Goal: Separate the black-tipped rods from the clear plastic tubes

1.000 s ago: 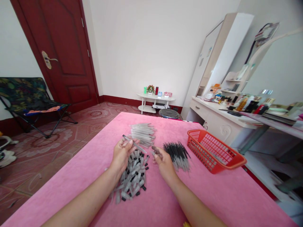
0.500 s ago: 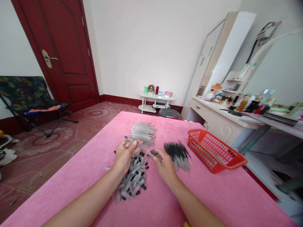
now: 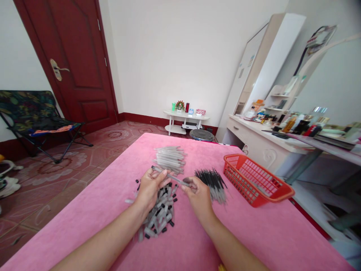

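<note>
My left hand is closed around a clear pen barrel that points to the right. At the barrel's right end, my right hand pinches a small dark piece against it. Both hands hover over a heap of clear pen caps with black tips on the pink tabletop. A stack of clear barrels lies just beyond the hands. A bundle of black refills lies to the right of my right hand.
A red plastic basket stands at the table's right edge. Beyond it is a white dressing table crowded with bottles. A folding chair and a red door are at the left. A small white side table stands by the far wall.
My right hand has moved left to the end of the barrel held in my left hand, and the barrel has tilted closer to level.
</note>
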Motion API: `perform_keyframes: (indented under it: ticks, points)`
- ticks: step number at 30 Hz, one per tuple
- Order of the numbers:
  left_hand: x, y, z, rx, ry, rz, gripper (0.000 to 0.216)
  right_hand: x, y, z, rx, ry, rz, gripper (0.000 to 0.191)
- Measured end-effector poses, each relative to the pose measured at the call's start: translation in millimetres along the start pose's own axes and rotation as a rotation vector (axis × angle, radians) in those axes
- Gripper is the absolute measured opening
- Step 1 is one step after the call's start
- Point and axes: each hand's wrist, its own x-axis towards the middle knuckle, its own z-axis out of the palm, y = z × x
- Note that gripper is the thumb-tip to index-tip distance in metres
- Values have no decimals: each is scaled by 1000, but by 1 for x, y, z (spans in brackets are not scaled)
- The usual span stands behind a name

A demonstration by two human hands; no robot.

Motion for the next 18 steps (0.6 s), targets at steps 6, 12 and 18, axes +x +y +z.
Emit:
perform_keyframes:
  ticks: [6,12,18]
  points:
    - [-1,-4,1,-69,-17,-76,25,1,-8,-14,-287,-30,-215,13]
    - [-7,-7,4,-88,-7,-41,22,0,-12,-21,-341,-93,-305,16]
    - [-15,-5,9,-80,-49,18,24,2,-14,-21,-175,-114,-117,13]
